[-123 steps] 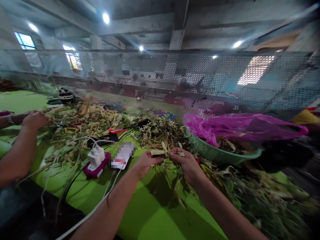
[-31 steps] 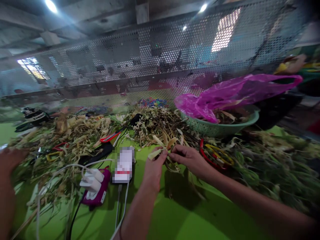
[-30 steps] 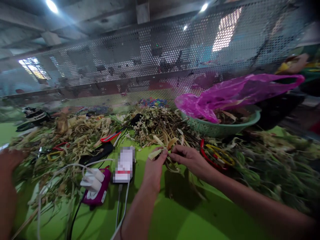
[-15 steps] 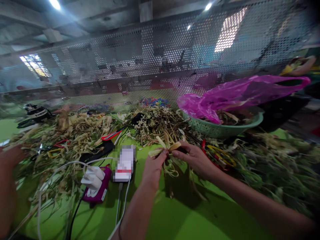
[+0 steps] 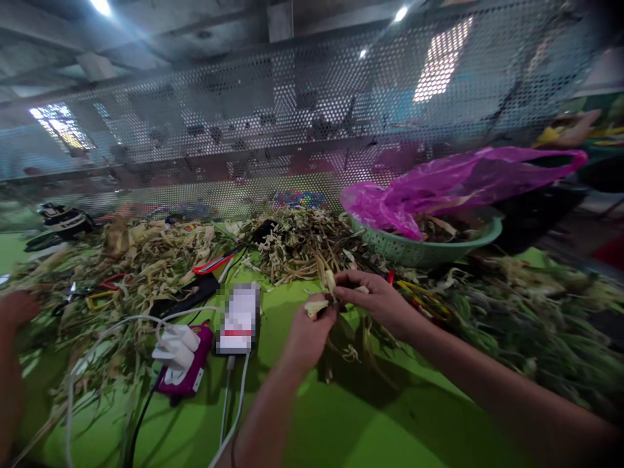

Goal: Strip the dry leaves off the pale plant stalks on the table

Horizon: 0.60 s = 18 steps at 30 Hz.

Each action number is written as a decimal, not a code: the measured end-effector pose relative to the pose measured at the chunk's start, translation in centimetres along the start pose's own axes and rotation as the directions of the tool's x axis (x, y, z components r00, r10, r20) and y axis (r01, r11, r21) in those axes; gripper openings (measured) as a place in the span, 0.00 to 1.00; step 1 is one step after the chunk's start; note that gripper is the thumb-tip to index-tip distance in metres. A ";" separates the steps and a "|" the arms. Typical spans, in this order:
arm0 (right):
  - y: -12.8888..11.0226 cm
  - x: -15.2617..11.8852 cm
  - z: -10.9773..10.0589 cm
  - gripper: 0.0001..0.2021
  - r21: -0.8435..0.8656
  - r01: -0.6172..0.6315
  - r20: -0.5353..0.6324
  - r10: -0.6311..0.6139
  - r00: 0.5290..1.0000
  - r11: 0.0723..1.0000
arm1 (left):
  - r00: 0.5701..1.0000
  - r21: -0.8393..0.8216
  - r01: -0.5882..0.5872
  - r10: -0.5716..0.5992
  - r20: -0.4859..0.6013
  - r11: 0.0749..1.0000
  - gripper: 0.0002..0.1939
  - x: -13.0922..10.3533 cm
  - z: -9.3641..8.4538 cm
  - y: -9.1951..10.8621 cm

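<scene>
Both of my hands meet over the green table (image 5: 380, 429), working on a small bunch of pale dried leaf strips (image 5: 330, 281). My left hand (image 5: 312, 335) is closed round its lower part, and a curled pale piece shows over the thumb. From the other side, the fingertips of my right hand (image 5: 373, 298) pinch the bunch near its middle. Thin curled ends dangle below my hands. The exact hold of the inner fingers is hidden. Just behind lies a heap of dried plant stems (image 5: 312, 240).
At left are a phone (image 5: 237, 322), a purple power strip (image 5: 182, 364) with white cables, a red cutter (image 5: 213, 263) and another person's hand (image 5: 17, 309). A green basket (image 5: 429, 252) with a magenta plastic bag (image 5: 453, 182) stands right; yellow-handled tools (image 5: 422, 296) lie before it.
My hands have turned the bunch: strips that spread sideways now point more upright. My left hand has lowered slightly and curled further round. The view has shifted a little.
</scene>
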State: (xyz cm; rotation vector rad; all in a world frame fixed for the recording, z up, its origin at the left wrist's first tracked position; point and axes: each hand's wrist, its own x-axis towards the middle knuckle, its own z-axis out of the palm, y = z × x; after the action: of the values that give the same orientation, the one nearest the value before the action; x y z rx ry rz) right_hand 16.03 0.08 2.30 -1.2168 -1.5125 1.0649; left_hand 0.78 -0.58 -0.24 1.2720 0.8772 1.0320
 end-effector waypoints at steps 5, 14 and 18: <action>-0.4 -0.4 0.3 0.09 -0.044 0.050 -0.035 -0.052 0.998 0.998 | 0.999 0.089 0.001 -0.004 0.033 0.996 0.06 -0.1 0.0 0.0; -0.1 -0.6 0.6 0.06 -0.153 0.118 -0.037 -0.126 0.991 0.981 | 0.996 0.009 0.063 -0.064 0.063 0.998 0.05 -0.3 0.2 0.4; -1.0 -0.7 -0.1 0.14 -0.366 0.378 0.005 -0.404 0.915 0.850 | 0.996 -0.014 0.061 -0.060 0.061 0.998 0.06 0.0 0.2 -0.5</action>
State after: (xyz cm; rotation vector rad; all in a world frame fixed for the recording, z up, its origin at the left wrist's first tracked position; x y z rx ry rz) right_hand 16.04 -0.73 3.18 -1.1016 -1.8541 0.4772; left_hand 1.07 -0.63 -0.67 1.2500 0.8547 0.9458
